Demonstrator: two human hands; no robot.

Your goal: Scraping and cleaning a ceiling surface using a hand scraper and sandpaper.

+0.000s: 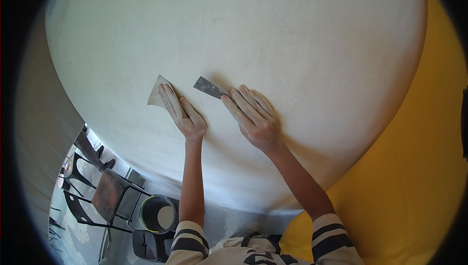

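Two bare hands lay against a pale plastered wall (273, 36), close together near the middle of the scene.

Left hand (187, 118): laid flat, fingers straight and close together, closed around nothing. Merely pinned a thin pale sheet (155, 95), likely sandpaper, to the plaster, with one corner poking out to the far left of the fingertips. Judged light, limp and easily creased. Best handled under a flat palm with even pressure. Likely to slide or fold if pinched at a corner.

Right hand (256, 118): just to the right, fingers stretched long and only slightly bent over the handle of a scraper (208, 87). Handle itself hidden beneath them; thumb placement impossible to tell. Only the grey, smeared blade showed, pointing far-left and lying nearly flat on the wall, a short gap from the sheet. Judged stiff at the handle, thin and a little springy at the blade, light overall. Sensibly gripped at the handle, never at the blade edge.

Down at the near left, well apart from both hands: a dark bucket (157, 214) and a rust-coloured chair (109, 194). Off to the right, a yellow wall (414, 167).
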